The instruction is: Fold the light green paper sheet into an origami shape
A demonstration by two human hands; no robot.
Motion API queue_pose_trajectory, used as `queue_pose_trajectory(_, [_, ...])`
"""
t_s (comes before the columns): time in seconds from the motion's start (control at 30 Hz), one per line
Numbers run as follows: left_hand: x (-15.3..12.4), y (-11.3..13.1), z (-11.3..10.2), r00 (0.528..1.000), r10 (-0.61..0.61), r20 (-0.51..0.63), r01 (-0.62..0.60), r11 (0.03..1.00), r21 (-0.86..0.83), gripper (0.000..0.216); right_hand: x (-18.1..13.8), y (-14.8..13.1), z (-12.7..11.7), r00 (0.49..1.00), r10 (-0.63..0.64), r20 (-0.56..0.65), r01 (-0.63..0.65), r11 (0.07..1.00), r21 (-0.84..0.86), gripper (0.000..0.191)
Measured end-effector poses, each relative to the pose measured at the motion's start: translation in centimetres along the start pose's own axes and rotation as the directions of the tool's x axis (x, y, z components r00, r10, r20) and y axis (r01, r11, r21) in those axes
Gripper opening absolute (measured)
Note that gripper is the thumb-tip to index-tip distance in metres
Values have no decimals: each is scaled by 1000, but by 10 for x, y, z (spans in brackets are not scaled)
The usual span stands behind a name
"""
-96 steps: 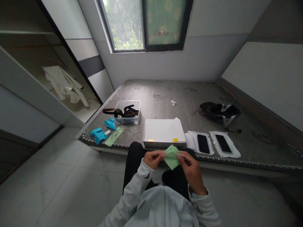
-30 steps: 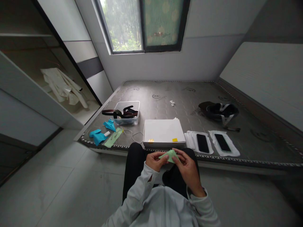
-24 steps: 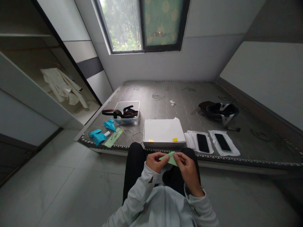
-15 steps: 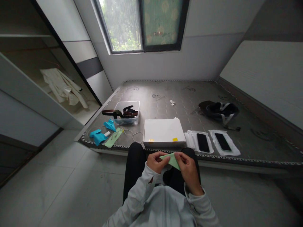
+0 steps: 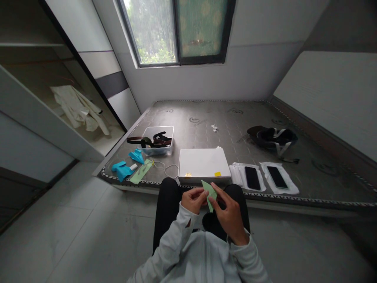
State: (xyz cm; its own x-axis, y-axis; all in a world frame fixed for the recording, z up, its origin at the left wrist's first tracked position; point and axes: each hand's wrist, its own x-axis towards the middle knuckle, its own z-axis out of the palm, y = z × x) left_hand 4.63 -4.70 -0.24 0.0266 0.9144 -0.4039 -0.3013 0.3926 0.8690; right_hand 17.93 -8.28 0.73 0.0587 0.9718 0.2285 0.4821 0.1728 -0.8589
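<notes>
Above my lap is a small piece of folded green paper (image 5: 211,193), turned with one pointed corner up. My left hand (image 5: 194,199) pinches its left edge between thumb and fingers. From the other side my right hand (image 5: 229,210) grips it, thumb on the near face and fingertips along the upper right edge. Just beyond my hands, at the mattress edge, lies a flat white box (image 5: 204,163) with yellow tape on its front. Parts of the paper are hidden behind my fingers.
On the mattress (image 5: 188,108), left, are a clear plastic bin (image 5: 165,150) with belts (image 5: 138,140), blue folded pieces (image 5: 123,171), a green strip (image 5: 143,171) and a white cable (image 5: 167,169). Right are two phones (image 5: 252,178) on white wrapping and a dark cap (image 5: 269,135).
The green paper has turned from lying sideways to standing with a corner upward. My right hand has shifted slightly left and regripped it; my left hand stays nearly in place.
</notes>
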Motion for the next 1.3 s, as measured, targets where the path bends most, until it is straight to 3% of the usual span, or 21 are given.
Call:
queue_pose_trajectory(0.17, [5,-3,-5,997,62,37,-62,998,16,64,-1,-1,0,991,36,125,-40,999,26,59])
queue_pose_trajectory(0.33, [8,-5,-7,991,120,59,-120,993,4,60,-2,-5,0,987,-6,161,5,1000,5,64])
queue_pose_trajectory(0.6, [4,-7,-3,999,0,34,2,998,-65,67,-3,-5,2,981,43,189,-51,998,37,59])
queue_pose_trajectory(0.73, [4,-11,-1,999,-27,-21,26,998,-65,71,-3,-4,5,984,74,165,-86,994,67,61])
queue_pose_trajectory(0.83, [3,-14,0,1000,-17,-1,17,999,-46,69,-4,-3,9,986,70,151,-83,993,83,63])
queue_pose_trajectory(0.97, [1,-13,0,993,117,20,-118,986,121,52,-5,1,13,992,16,122,-19,1000,24,63])
queue_pose_trajectory(1.13, [-7,-6,-1,962,273,-7,-241,861,447,25,-4,3,14,994,-7,105,13,999,-49,63])
queue_pose_trajectory(1.23, [-12,-4,-2,904,426,-30,-370,816,445,20,-2,2,11,999,40,32,-38,997,-73,54])
queue_pose_trajectory(1.3, [-13,-4,-2,884,466,-37,-415,818,399,18,-1,1,8,996,94,13,-93,995,-36,43])
